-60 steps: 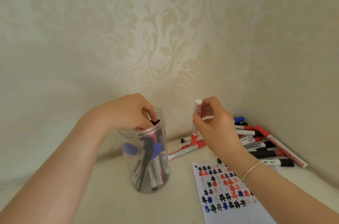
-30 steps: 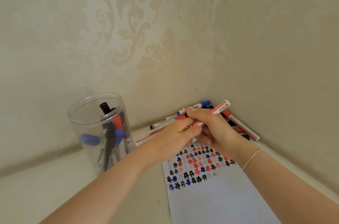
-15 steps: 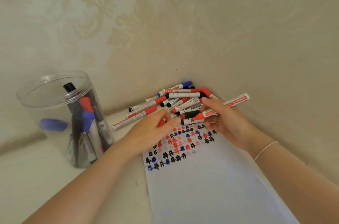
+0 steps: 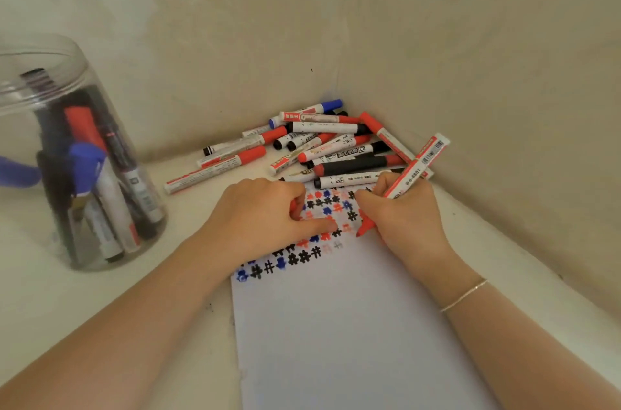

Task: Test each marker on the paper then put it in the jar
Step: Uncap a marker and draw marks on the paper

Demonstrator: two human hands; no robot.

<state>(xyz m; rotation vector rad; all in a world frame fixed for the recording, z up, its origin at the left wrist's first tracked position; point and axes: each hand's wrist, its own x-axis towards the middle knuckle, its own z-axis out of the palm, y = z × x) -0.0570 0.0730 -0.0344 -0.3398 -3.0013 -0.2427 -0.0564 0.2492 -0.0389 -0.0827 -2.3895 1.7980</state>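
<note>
The task is partly complete, judged from the layout: several markers stand in the jar at the counter's left, and rows of test marks fill the far end of the paper. A pile of markers in the corner remains. The right hand grips a red marker, long axis tilted, tip down toward the person at the paper, rear end up toward the corner wall. The left hand, fingers curled, presses the paper and appears to enclose a red cap.

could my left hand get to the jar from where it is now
Probably yes. The left hand rests on the paper, apparently gripping a red cap; the jar stands open-topped to its left, with bare tabletop between.
</note>
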